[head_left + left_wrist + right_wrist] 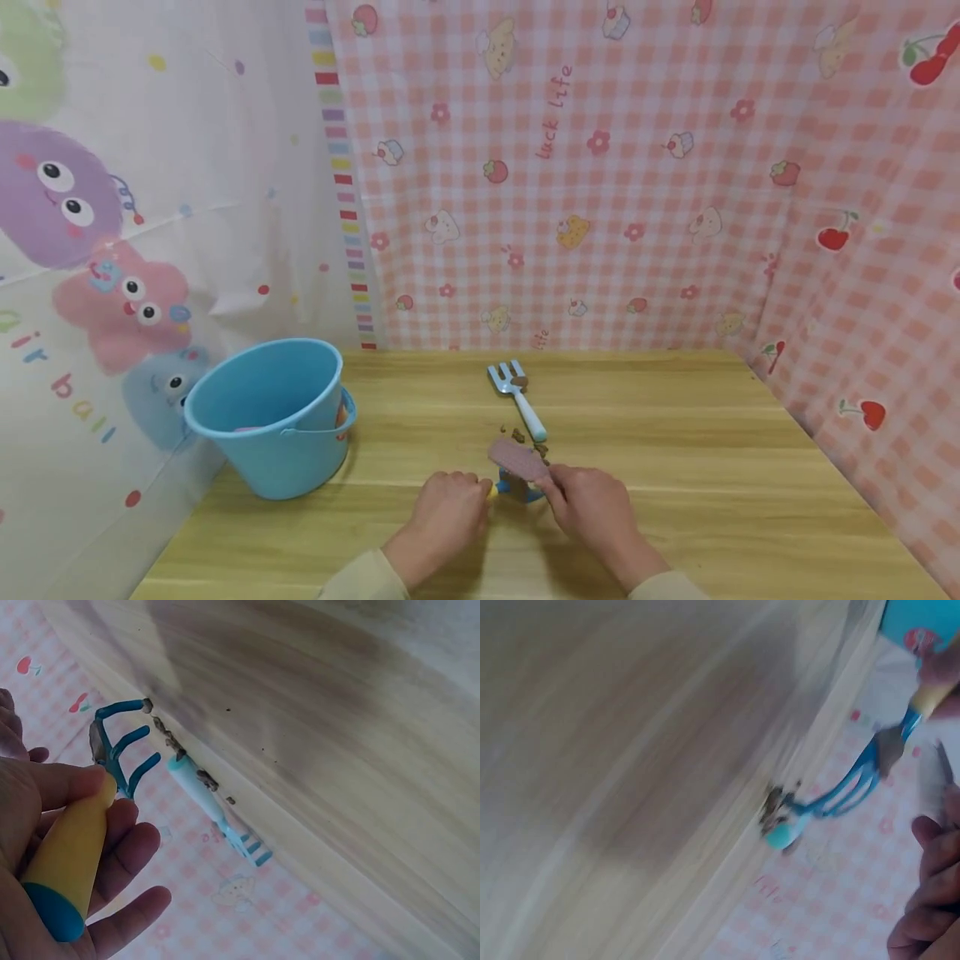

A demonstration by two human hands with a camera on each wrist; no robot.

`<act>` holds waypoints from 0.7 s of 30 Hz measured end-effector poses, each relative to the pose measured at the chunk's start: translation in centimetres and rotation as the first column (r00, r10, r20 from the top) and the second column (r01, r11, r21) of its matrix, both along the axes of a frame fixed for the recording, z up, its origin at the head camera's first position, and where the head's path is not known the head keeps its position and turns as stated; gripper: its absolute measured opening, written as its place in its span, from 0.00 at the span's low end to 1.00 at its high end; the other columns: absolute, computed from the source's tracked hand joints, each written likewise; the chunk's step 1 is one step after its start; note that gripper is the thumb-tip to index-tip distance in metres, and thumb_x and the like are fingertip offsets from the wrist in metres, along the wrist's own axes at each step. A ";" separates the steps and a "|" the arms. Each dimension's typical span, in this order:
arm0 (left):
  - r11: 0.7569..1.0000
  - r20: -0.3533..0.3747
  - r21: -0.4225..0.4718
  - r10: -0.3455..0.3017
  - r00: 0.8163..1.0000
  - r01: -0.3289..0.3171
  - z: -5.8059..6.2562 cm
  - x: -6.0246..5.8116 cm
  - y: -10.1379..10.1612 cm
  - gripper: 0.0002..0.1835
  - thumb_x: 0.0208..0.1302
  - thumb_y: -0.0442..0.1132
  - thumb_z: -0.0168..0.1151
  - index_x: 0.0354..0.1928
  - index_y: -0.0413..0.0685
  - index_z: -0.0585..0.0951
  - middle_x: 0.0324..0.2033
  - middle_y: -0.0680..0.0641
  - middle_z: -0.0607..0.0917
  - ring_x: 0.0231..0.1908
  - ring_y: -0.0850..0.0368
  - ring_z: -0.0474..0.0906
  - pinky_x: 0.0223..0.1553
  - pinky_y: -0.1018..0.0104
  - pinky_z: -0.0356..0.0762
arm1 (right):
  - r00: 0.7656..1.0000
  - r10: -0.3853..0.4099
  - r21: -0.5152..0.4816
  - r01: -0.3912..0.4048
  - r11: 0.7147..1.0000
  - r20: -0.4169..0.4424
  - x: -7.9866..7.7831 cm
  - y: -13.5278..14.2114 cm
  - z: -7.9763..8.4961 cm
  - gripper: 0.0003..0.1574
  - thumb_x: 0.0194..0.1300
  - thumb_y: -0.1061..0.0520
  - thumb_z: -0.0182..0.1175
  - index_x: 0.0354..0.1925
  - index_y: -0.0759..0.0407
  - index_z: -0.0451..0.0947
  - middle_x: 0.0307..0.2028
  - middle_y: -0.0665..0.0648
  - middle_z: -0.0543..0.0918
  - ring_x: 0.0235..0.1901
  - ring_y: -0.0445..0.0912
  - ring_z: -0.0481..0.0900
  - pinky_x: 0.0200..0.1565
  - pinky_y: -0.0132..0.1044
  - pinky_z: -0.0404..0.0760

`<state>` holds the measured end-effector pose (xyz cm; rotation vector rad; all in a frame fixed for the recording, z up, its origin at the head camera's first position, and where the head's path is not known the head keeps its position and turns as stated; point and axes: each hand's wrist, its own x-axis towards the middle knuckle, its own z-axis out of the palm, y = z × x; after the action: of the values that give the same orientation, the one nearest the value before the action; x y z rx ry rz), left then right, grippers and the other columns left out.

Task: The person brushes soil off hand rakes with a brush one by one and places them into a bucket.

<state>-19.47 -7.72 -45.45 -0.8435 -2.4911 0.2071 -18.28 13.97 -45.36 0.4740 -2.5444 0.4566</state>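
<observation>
My left hand (450,510) grips the yellow handle of a small hand rake (71,844) with blue tines. Brown mud-like clumps cling to the rake, one large (889,750) near where the tines join. In my right hand (596,510) is a flat, oblong, pinkish brush-like tool (517,460), held over the rake and partly covering it in the head view. The right wrist view shows this tool only as a blurred pale shape. Just beyond lies a pale blue hand fork (529,414) with a brown clump on its head.
Brown crumbs (519,436) lie scattered on the wooden table (712,467) around the fork's handle end. A light blue bucket (296,467) stands at the left, with something pink inside. Patterned cloths (645,192) hang behind and along both sides.
</observation>
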 end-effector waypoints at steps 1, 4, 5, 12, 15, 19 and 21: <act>1.000 -0.014 0.006 -0.001 1.000 0.001 0.0 0.0 -0.1 0.13 0.45 0.46 0.75 0.24 0.53 0.78 0.16 0.55 0.75 0.17 0.61 0.71 0.18 0.68 0.66 | 1.000 0.012 0.022 -0.012 1.000 -0.012 0.1 -0.3 0.0 0.13 0.63 0.48 0.67 0.25 0.50 0.79 0.17 0.44 0.76 0.15 0.40 0.70 0.17 0.36 0.67; 1.000 -0.042 0.024 -0.008 0.999 0.009 0.1 -0.1 -0.2 0.13 0.41 0.44 0.75 0.24 0.52 0.77 0.16 0.54 0.75 0.17 0.60 0.71 0.19 0.67 0.67 | 0.999 -0.011 0.068 0.014 0.998 -0.037 0.3 -0.9 -0.1 0.14 0.62 0.48 0.68 0.24 0.50 0.77 0.16 0.46 0.75 0.15 0.42 0.71 0.17 0.39 0.68; 0.999 -0.043 0.032 -0.010 0.999 0.011 0.2 -0.1 -0.2 0.13 0.42 0.43 0.74 0.24 0.52 0.77 0.16 0.54 0.74 0.17 0.61 0.71 0.19 0.68 0.66 | 0.999 -0.027 0.080 0.031 0.996 -0.047 0.3 -0.9 -0.1 0.13 0.62 0.49 0.68 0.25 0.51 0.78 0.16 0.48 0.76 0.15 0.43 0.72 0.16 0.39 0.68; 0.998 -0.065 0.052 -0.025 0.998 0.028 0.5 -0.1 0.0 0.12 0.48 0.42 0.73 0.23 0.51 0.76 0.16 0.54 0.73 0.17 0.60 0.70 0.18 0.68 0.66 | 0.994 -0.085 0.051 0.089 0.995 -0.067 0.0 -0.9 0.1 0.13 0.62 0.50 0.68 0.27 0.55 0.79 0.15 0.51 0.76 0.13 0.46 0.72 0.14 0.41 0.67; 0.998 -0.082 0.046 -0.035 0.996 0.039 0.7 0.0 0.1 0.13 0.48 0.42 0.73 0.22 0.51 0.75 0.16 0.54 0.73 0.16 0.60 0.69 0.17 0.68 0.66 | 0.994 -0.099 0.020 0.100 0.995 -0.048 -0.1 -0.8 0.1 0.12 0.62 0.49 0.68 0.27 0.54 0.81 0.17 0.51 0.78 0.15 0.48 0.75 0.15 0.42 0.68; 0.998 -0.093 0.039 -0.048 0.995 0.051 0.7 0.1 0.2 0.13 0.45 0.40 0.73 0.21 0.51 0.74 0.16 0.54 0.74 0.17 0.60 0.70 0.18 0.68 0.67 | 0.993 -0.116 -0.027 0.117 0.993 0.023 -0.3 -0.6 0.2 0.12 0.63 0.48 0.67 0.29 0.53 0.83 0.18 0.50 0.79 0.16 0.46 0.74 0.17 0.42 0.68; 0.998 -0.093 0.037 -0.049 0.994 0.053 0.6 0.2 0.2 0.13 0.44 0.39 0.72 0.21 0.50 0.74 0.16 0.53 0.75 0.17 0.60 0.71 0.18 0.67 0.68 | 0.991 -0.120 -0.053 0.124 0.991 0.066 -0.3 -0.6 0.2 0.12 0.64 0.47 0.67 0.30 0.53 0.84 0.17 0.48 0.78 0.16 0.43 0.72 0.17 0.40 0.68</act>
<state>-19.29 -7.54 -44.83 -0.8612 -2.3778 0.1741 -18.62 13.41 -45.13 0.2851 -2.5949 0.5051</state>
